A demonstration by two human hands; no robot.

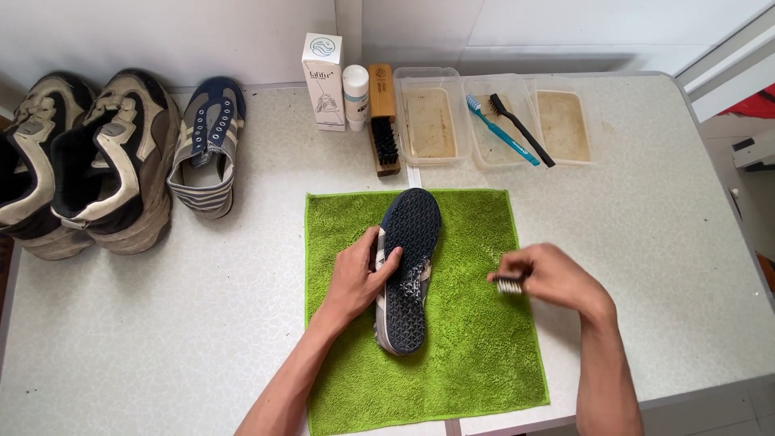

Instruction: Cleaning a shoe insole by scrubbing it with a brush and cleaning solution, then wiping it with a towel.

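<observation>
Lying sole-up on the green cloth [476, 347], the shoe [408, 270] runs 12-to-6 and is pinned by the left hand [359, 278] at its 9 side; a small brush [508, 283] is gripped by the right hand [553, 278], just clear at 3.

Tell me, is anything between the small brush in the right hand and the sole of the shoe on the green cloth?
Nothing visible. The right hand holds the small brush just right of the upturned shoe, with only bare green cloth between them. The left hand grips the shoe's opposite side.
</observation>
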